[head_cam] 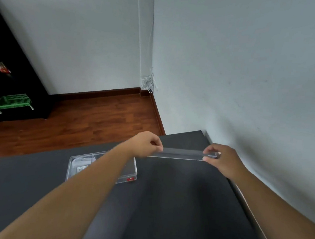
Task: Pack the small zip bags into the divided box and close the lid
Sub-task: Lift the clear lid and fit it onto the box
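Observation:
A clear plastic lid (180, 154) hangs above the dark table, held flat and seen almost edge-on. My left hand (146, 143) pinches its left end and my right hand (220, 157) pinches its right end. The clear divided box (129, 172) rests on the table to the lower left of the lid, partly hidden by my left forearm. Small zip bags (82, 165) lie in its left compartment. A red sticker marks the box's near right corner.
The dark grey table (172, 208) reaches the wall on the right. Beyond its far edge lies a wooden floor (86, 119). A black shelf unit (11, 76) with a green rack (13, 101) stands at the far left. White cables (148, 82) hang in the room corner.

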`<state>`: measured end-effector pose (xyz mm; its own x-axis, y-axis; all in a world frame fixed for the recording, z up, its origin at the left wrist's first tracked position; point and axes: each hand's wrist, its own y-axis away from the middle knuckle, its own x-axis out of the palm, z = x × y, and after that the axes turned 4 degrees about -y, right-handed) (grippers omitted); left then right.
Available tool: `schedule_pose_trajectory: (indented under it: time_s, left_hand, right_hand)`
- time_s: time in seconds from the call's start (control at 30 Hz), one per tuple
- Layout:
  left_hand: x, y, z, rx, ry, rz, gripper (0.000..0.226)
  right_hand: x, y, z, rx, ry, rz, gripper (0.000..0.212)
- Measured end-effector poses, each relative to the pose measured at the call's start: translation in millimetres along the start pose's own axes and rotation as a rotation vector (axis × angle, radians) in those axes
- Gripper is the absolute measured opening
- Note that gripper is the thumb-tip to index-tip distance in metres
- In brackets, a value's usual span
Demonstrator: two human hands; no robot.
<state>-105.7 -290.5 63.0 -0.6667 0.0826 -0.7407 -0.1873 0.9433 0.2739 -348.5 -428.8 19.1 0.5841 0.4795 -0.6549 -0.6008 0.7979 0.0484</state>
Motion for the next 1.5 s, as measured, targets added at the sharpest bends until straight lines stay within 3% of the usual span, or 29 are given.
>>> schedule_pose_trajectory:
  time_s: [0.13, 0.27, 0.33, 0.4, 0.5, 0.57, 0.63, 0.7, 0.83, 0.97, 1.3, 1.5]
  left_hand:
    - [-52.2, 33.4, 23.6, -0.057, 0.319, 0.008, 0.015]
    - [-69.0, 66.6, 63.6, -0.133, 0.61, -0.141, 0.029]
    - [-68.7, 81.8, 87.7, -0.18, 0.813, -0.243, 0.017]
    - [-62.4, 95.6, 109.8, -0.226, 0.964, -0.365, 0.029]
    - [-39.8, 112.2, 132.7, -0.383, 0.979, -0.653, 0.038]
    - [-21.1, 118.7, 141.4, -0.548, 0.984, -0.843, 0.029]
    - [-7.9, 124.4, 148.1, -0.671, 0.92, -0.928, 0.022]
    - [-3.0, 130.1, 154.8, -0.681, 0.801, -0.884, 0.014]
    - [-4.3, 135.5, 166.8, -0.651, 0.58, -0.777, 0.026]
    - [2.1, 133.5, 174.5, -0.665, 0.418, -0.7, 0.017]
    - [15.1, 125.2, 183.8, -0.689, 0.358, -0.619, 0.015]
    - [21.1, 127.0, 185.0, -0.668, 0.393, -0.611, 0.014]
  right_hand:
    - [10.1, -9.5, 36.0, 0.087, -0.413, -0.019, 0.013]
    - [43.9, -19.0, 74.3, 0.068, -0.551, 0.027, 0.014]
    - [65.2, -23.6, 88.5, 0.087, -0.586, 0.033, 0.011]
    - [86.2, -27.3, 99.1, 0.119, -0.59, 0.031, 0.011]
    - [119.0, -31.2, 114.2, 0.167, -0.554, 0.081, 0.009]
    - [138.7, -32.4, 121.3, 0.196, -0.499, 0.103, 0.005]
    - [154.9, -32.9, 125.2, 0.22, -0.441, 0.082, 0.004]
    - [166.9, -33.8, 126.5, 0.219, -0.37, 0.068, 0.006]
    - [182.6, -35.0, 125.6, 0.192, -0.219, 0.066, 0.009]
    - [192.2, -33.6, 121.6, 0.169, -0.116, 0.066, 0.012]
    - [205.3, -29.7, 113.4, 0.139, -0.036, -0.059, 0.014]
    - [199.7, -27.8, 107.0, 0.164, -0.109, -0.019, 0.013]
